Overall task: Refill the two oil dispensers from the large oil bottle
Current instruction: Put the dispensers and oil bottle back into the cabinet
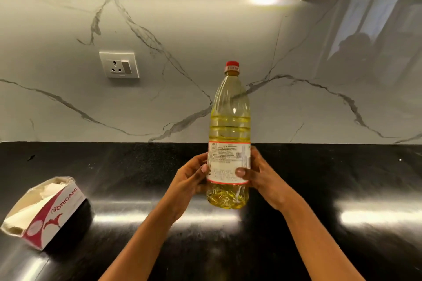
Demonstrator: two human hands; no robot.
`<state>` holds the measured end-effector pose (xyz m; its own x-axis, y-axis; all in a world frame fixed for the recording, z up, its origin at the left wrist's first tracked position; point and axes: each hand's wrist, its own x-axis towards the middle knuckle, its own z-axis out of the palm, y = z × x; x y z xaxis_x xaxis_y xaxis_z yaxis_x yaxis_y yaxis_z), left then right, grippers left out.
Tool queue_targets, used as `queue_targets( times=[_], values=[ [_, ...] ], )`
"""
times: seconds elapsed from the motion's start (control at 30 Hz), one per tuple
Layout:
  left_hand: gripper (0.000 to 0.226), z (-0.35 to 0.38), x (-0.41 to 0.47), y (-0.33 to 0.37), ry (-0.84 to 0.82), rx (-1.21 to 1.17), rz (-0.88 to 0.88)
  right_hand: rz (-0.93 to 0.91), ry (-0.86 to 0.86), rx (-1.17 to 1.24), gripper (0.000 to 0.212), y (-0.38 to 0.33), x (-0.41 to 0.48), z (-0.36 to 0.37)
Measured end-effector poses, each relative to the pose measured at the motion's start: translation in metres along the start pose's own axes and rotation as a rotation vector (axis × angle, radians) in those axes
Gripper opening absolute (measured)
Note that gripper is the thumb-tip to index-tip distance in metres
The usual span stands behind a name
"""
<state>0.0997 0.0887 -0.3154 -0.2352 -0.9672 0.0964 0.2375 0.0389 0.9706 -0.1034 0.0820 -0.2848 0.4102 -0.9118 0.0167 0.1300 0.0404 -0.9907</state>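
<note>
Gripping its white label, both hands' fingers hold the upright, red-capped, half-full oil bottle.

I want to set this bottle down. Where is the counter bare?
The counter is bare right of the bottle and right hand, and between the left hand and the tissue box. Crowded only at the near left, where the box lies.

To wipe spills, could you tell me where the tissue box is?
Head view: the tissue box lies lower left on the counter, well left of the bottle.
</note>
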Motion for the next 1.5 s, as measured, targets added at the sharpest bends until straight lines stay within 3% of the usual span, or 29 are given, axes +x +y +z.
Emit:
queue_targets(
  times=[0.07, 0.17, 0.37, 0.53, 0.63, 0.8, 0.93, 1.03, 1.13, 1.3, 1.5],
  values=[
    [0.067, 0.010, -0.001, 0.016, -0.024, -0.102, 0.007, -0.020, -0.017, 0.051, 0.083, -0.019, -0.001, 0.006],
    [0.074, 0.022, -0.005, 0.035, -0.003, -0.214, 0.032, -0.077, -0.003, 0.034, 0.061, -0.037, -0.007, 0.013],
    [0.064, 0.041, -0.013, 0.067, 0.165, -0.154, 0.188, -0.242, 0.296, -0.240, 0.043, -0.063, -0.024, 0.027],
    [0.055, 0.065, -0.010, 0.112, 0.243, 0.053, 0.410, -0.333, 0.308, -0.506, 0.069, -0.107, -0.036, 0.043],
    [0.047, 0.080, 0.001, 0.162, 0.265, 0.205, 0.550, -0.434, 0.332, -0.594, 0.072, -0.161, -0.035, 0.047],
    [0.039, 0.098, 0.031, 0.264, 0.155, 0.135, 0.655, -0.546, 0.181, -0.401, 0.064, -0.272, -0.018, 0.036],
    [0.068, 0.107, 0.067, 0.328, 0.031, 0.102, 0.621, -0.560, 0.086, -0.339, 0.045, -0.336, 0.003, 0.023],
    [0.060, 0.111, 0.095, 0.360, 0.001, 0.133, 0.552, -0.552, 0.136, -0.341, 0.026, -0.367, 0.022, 0.011],
    [0.044, 0.117, 0.119, 0.378, 0.010, 0.181, 0.573, -0.540, 0.210, -0.368, 0.038, -0.390, 0.043, 0.001],
    [0.047, 0.125, 0.151, 0.384, 0.063, 0.264, 0.578, -0.448, 0.259, -0.456, 0.053, -0.402, 0.072, -0.015],
    [0.054, 0.124, 0.180, 0.373, 0.120, 0.298, 0.522, -0.372, 0.283, -0.546, 0.041, -0.402, 0.095, -0.030]
  ],
)
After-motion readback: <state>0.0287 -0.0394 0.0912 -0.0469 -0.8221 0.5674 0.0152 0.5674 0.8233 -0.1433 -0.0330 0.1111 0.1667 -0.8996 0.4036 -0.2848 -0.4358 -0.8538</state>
